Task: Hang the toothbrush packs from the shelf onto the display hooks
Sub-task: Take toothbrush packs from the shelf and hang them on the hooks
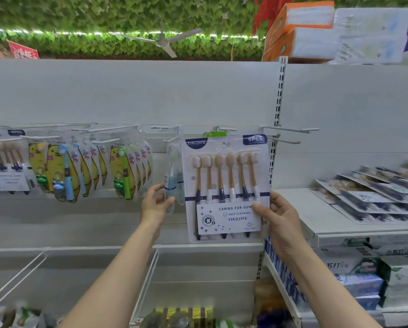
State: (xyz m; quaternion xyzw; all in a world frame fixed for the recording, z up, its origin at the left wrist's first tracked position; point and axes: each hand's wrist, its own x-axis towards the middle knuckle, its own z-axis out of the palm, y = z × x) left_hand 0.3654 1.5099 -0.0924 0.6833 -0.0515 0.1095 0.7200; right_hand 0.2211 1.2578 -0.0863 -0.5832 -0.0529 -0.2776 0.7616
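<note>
right hand pinches the lower right edge of the six-brush pack, thumb on its front. the pack stands upright above the grip, its top at a display hook. left hand grips a slim clear pack hanging just beside it. more packs lie on the shelf.

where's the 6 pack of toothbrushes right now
Head view, centre-right: the six-pack is up by a display hook, pinched at its lower right corner by the right hand, just right of the clear pack the left hand holds.
</note>
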